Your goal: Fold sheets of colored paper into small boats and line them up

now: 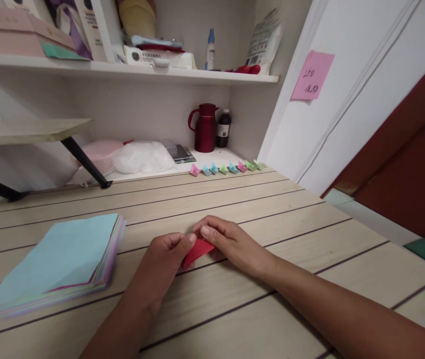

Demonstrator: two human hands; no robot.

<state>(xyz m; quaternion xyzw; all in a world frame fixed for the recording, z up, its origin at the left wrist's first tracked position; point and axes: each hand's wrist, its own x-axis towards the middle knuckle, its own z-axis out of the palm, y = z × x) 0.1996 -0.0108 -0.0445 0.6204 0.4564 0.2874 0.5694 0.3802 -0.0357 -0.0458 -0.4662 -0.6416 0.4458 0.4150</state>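
Observation:
A small folded piece of red paper [196,251] lies on the wooden table [272,209] in front of me. My left hand [163,264] pinches its left end between thumb and fingers. My right hand [231,242] presses on it from the right, fingers closed over the top edge. A stack of coloured square paper sheets [63,262], light blue on top, lies to the left of my left hand, untouched.
A row of several small folded paper boats [227,167] in pink, blue and green stands at the table's far edge. Behind are a dark red jug [205,128], a dark bottle [223,128], a white bag [143,156] and shelves. A pink sticky note [312,75] hangs on the white wall at right.

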